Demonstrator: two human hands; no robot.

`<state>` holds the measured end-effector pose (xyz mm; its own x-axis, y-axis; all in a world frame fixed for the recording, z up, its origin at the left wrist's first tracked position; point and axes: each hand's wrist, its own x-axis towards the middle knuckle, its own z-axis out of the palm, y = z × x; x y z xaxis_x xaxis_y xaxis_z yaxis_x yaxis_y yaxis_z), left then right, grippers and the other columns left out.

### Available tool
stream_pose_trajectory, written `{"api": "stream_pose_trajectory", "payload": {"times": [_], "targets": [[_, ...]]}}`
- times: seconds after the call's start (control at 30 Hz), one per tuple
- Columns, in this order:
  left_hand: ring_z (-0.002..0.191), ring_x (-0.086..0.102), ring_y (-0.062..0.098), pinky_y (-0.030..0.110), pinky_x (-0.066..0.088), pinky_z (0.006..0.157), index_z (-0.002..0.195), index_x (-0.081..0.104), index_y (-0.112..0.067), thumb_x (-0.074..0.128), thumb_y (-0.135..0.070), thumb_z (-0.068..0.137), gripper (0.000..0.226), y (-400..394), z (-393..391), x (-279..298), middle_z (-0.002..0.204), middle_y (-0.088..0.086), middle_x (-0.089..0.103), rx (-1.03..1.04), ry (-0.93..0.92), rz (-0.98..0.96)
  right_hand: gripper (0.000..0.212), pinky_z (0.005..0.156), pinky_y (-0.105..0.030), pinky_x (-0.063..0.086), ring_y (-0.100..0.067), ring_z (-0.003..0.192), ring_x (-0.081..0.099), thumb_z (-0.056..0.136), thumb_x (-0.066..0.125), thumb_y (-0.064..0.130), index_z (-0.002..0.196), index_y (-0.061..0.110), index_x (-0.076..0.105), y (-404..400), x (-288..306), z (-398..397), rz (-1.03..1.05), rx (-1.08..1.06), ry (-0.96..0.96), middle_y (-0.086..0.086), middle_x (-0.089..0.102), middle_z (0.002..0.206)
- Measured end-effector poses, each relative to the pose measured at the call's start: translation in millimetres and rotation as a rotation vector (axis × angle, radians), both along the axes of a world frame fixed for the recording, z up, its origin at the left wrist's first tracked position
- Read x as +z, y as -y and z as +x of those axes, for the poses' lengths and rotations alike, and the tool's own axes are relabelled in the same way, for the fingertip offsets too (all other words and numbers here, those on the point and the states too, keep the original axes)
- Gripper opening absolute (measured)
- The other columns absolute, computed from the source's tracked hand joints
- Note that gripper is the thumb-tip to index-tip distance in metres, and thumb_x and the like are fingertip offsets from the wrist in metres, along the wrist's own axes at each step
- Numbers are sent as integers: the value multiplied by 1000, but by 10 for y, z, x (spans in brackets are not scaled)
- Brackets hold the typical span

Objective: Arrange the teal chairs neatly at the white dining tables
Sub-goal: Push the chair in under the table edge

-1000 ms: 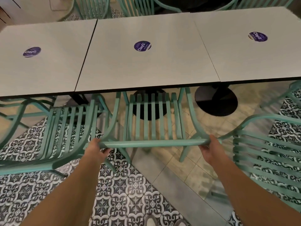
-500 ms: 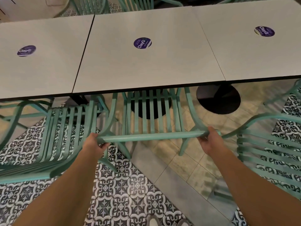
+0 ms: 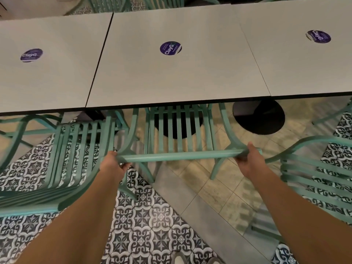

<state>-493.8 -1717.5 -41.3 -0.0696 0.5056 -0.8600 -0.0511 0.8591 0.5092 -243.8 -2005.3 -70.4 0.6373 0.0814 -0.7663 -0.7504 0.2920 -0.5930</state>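
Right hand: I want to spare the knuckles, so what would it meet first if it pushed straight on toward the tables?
Probably the dark front edge of the middle white table. The right hand grips the top rail of the teal chair, seemingly near tabletop height, though depth is unclear.

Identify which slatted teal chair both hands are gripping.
The middle slatted teal chair, pushed under the centre white table: left hand and right hand grip its top rail. Neighbouring chairs go untouched.

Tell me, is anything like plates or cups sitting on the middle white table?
No. The middle white table carries only a round purple sticker at its centre; no plates or cups are on it.
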Motion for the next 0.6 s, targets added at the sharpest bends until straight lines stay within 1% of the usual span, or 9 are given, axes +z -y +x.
{"api": "stream_pose_trajectory", "payload": {"times": [0.07, 0.4, 0.53, 0.6], "targets": [[105, 61, 34, 43, 57, 85, 124, 51, -9, 61, -20, 93, 34, 4, 1, 1, 120, 19, 55, 3, 6, 7, 46, 102, -45, 46, -29, 116, 58, 98, 53, 26, 136, 5, 39, -7, 6, 0, 1, -13, -4, -16, 55, 130], [103, 60, 37, 45, 58, 82, 126, 49, -10, 61, -19, 92, 37, -10, -25, 2, 123, 20, 53, -15, 3, 35, 46, 100, -45, 48, -29, 115, 59, 97, 54, 26, 136, 5, 38, -36, 20, -15, 3, -43, -11, -16, 56, 129], [97, 62, 35, 43, 60, 77, 124, 49, -9, 61, -19, 92, 36, 11, -26, 16, 121, 19, 54, -8, 3, 41, 48, 100, -45, 47, -29, 115, 59, 97, 54, 26, 137, 6, 38, -14, 0, 8, 7, -43, -24, -15, 56, 130], [93, 62, 33, 43, 59, 79, 124, 50, -9, 60, -20, 93, 35, 43, -15, 8, 120, 18, 54, -4, 12, 40, 48, 101, -45, 47, -28, 116, 58, 97, 55, 27, 137, 6, 38, 16, -4, 30, 5, -39, -31, -14, 56, 131]]}}
